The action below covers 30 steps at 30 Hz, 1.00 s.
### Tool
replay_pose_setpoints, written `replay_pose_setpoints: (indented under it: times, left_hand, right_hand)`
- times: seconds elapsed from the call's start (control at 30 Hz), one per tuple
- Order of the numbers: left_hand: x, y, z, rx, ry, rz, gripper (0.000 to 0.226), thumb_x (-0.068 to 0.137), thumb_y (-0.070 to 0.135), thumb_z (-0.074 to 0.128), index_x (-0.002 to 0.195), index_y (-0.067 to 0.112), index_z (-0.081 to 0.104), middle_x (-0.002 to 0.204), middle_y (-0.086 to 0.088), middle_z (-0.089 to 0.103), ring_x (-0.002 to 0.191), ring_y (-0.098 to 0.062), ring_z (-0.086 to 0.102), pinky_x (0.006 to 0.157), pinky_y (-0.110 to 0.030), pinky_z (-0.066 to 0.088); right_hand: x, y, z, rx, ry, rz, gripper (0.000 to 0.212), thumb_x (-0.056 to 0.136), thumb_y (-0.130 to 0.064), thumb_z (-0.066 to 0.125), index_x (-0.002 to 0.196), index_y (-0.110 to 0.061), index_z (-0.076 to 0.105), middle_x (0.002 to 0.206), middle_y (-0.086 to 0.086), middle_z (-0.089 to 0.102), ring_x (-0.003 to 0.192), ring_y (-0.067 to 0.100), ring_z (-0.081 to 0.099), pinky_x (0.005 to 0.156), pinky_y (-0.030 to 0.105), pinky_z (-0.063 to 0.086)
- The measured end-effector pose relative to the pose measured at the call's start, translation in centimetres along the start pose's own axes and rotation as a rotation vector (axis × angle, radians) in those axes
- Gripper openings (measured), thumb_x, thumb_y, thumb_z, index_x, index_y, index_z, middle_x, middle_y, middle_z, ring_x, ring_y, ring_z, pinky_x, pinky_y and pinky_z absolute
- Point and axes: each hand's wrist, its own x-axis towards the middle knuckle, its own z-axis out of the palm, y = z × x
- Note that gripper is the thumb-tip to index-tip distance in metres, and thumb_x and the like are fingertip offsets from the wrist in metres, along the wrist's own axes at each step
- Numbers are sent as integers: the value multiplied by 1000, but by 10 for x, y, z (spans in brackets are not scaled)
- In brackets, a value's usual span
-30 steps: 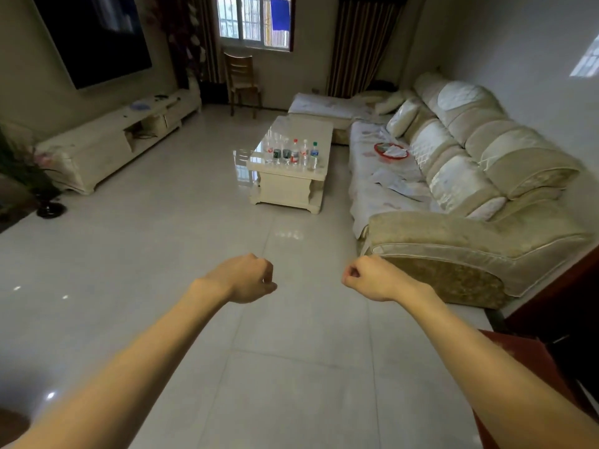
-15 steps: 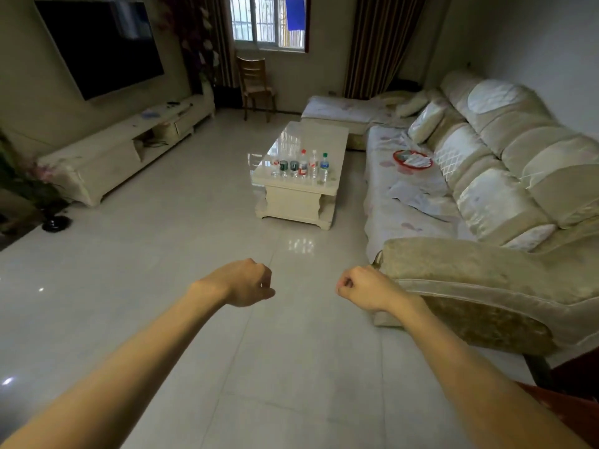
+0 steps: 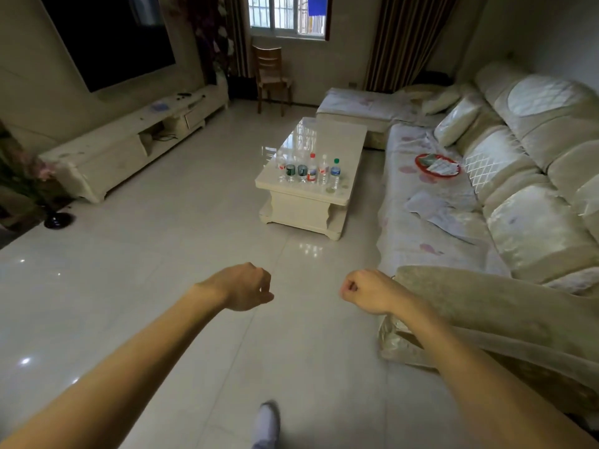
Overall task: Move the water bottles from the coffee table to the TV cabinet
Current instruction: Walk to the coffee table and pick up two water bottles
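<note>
The left hand [image 3: 243,286] and right hand [image 3: 366,291] are making empty fists. The water bottles [image 3: 311,171] are standing far ahead of them on the coffee table [image 3: 324,137], probably light and slippery; grabbing the middle looks best.

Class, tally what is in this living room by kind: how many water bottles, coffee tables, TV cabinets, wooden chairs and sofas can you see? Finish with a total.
Water bottles: 6
Coffee table: 1
TV cabinet: 1
Wooden chair: 1
Sofa: 1
Total: 10
</note>
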Motion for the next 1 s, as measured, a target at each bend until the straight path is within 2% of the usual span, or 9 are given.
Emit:
replay_pose_setpoints:
  times: [0.17,0.4,0.53,0.6,0.67,0.83,0.9,0.97,1.0]
  left_hand:
    - [75,-32,-17,-15,-6,1,34,94,44,46,112,19,60,113,-6,64,101,-23,59,75,-28,41]
    - [198,-83,-72,4,-13,35,37,95,41,44,111,12,60,113,-11,63,101,-28,59,84,-36,49]
    - [257,-105,-103,26,7,62,37,95,42,44,109,12,61,112,-11,63,100,-29,59,84,-36,49]
    - [278,-112,-114,20,-1,72,37,95,41,44,107,12,61,110,-11,64,97,-28,59,84,-37,50]
    - [296,-118,-121,-10,-35,77,36,95,42,44,109,13,61,110,-8,64,96,-26,60,83,-36,49]
    - [349,-132,-149,1,-45,58,36,95,43,45,106,14,63,107,-6,65,94,-22,61,81,-33,49]
    - [371,-130,-162,6,-25,66,36,96,41,45,108,13,63,108,-5,65,95,-21,60,81,-31,47]
    - [395,-124,-173,9,-21,74,35,96,40,45,110,13,62,109,-4,64,96,-21,59,78,-28,45]
    - [409,-120,-178,12,-26,75,35,96,40,45,111,13,62,109,-5,63,96,-21,60,79,-28,45]
  right_hand:
    - [78,2,-21,-13,-5,-9,31,90,-31,54,93,-4,70,94,15,71,88,27,64,81,39,53]
    - [202,2,-69,-35,-21,45,24,91,-33,55,93,-14,70,96,2,70,91,22,64,86,37,52]
    - [251,7,-97,-15,22,75,25,93,-25,54,87,-6,68,87,9,67,85,26,62,82,38,50]
    - [272,16,-108,6,25,81,22,92,-24,54,74,-13,61,78,4,60,80,23,59,80,37,48]
    - [291,23,-119,2,-1,91,28,93,-22,53,65,-17,51,69,2,52,71,19,52,73,33,45]
    - [340,42,-145,3,7,85,30,91,-20,51,63,-11,51,64,8,48,63,20,48,60,32,38]
    - [363,51,-154,31,-2,87,31,93,-21,51,68,-3,56,69,13,55,68,26,56,66,35,44]
    - [390,62,-165,33,-2,79,32,93,-22,50,77,3,61,74,16,60,78,31,62,81,42,48]
    - [404,68,-170,24,-7,70,32,92,-24,50,78,3,62,73,14,60,78,31,63,84,44,48]
